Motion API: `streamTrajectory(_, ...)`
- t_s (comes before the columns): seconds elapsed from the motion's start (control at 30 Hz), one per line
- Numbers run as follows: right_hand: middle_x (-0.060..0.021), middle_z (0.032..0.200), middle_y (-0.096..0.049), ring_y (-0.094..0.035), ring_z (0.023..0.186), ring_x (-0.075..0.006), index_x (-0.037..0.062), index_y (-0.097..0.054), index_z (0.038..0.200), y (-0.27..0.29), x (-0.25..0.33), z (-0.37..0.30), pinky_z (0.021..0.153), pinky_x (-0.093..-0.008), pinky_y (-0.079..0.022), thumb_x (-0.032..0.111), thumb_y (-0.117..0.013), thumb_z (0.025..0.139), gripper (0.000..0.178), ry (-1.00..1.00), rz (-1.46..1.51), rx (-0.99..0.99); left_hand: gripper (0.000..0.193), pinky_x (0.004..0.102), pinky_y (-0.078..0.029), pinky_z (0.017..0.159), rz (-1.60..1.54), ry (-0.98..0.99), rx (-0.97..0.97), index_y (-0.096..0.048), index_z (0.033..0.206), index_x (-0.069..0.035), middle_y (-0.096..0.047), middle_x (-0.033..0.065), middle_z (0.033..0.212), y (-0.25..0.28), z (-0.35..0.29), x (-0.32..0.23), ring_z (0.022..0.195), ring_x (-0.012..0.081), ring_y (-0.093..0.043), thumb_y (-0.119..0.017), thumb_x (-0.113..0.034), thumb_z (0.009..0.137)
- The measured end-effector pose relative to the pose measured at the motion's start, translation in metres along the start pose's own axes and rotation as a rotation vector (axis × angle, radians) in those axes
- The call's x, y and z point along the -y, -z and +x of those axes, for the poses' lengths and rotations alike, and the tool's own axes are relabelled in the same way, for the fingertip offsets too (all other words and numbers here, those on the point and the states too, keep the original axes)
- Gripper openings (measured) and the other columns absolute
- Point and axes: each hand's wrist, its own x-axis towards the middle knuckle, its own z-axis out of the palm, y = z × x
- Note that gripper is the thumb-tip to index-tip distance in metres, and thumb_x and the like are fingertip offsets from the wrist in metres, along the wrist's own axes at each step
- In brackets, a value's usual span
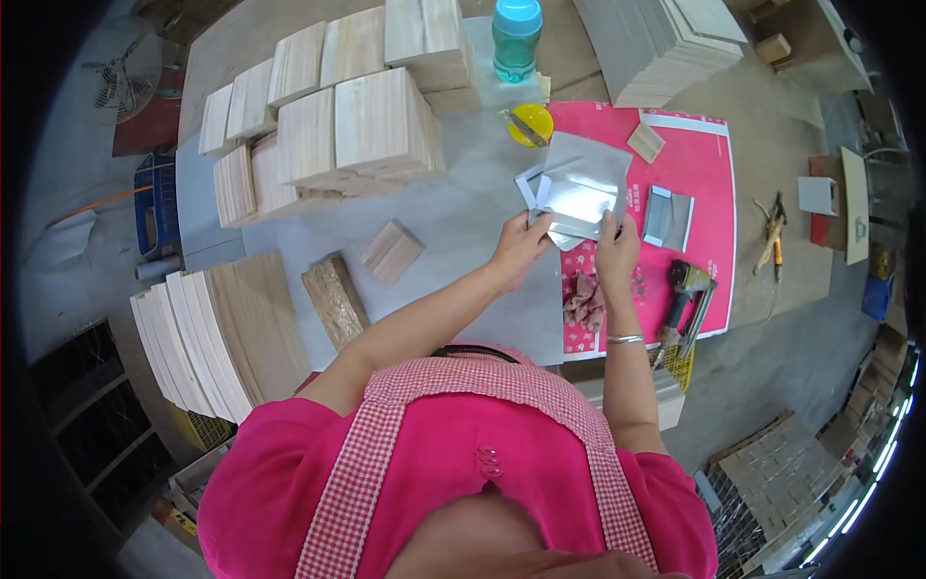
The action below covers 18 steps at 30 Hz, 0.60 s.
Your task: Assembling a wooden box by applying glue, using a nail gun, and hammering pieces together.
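Thin, squarish, metallic-looking silver sheets [586, 179] are overlapping just R of upper ctr of frame, catching bright glare w/ mirror-like patches. L hand [521, 251] is pinching their lower-L edge, fingers curled; R hand [617, 253] is gripping lower-R edge, thumb on top.

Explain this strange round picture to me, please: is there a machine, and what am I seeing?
No machine here, just a person's bare left hand and right hand. The single picture comes from a wide camera worn on the head, looking down, so straight edges bend. Both hands hold thin shiny sheets. On the table stand stacks of wooden boards, a blue-green bottle and a yellow bowl. A pink mat carries a nail gun and crumpled cloth.
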Motion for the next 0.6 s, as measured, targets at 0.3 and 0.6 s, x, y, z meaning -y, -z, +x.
streamTrajectory(0.3,-0.0244,0.069,-0.056,-0.054,0.062,-0.0417,-0.0048,-0.051,0.082,-0.015,-0.06,0.099,0.059,-0.0457,-0.042,0.02,-0.054,0.097,0.029,-0.061,0.046,-0.025,0.021,0.0224,-0.029,0.048,0.147,0.137,-0.173,-0.057,0.087,-0.007,-0.053,-0.0013,0.07,0.067,0.018,0.0,0.054,0.0057,-0.039,-0.062,-0.026,0.096)
streamTrajectory(0.6,-0.0244,0.066,-0.058,-0.057,0.059,-0.0386,-0.004,-0.06,0.082,-0.053,-0.045,0.165,0.058,-0.0429,-0.045,0.019,-0.058,0.092,0.025,0.113,-0.157,0.037,0.027,0.0234,-0.039,0.054,0.574,0.236,-0.341,-0.061,0.081,-0.005,-0.059,0.0001,0.068,0.161,-0.016,0.013,0.058,0.0085,-0.049,-0.062,-0.03,0.092)
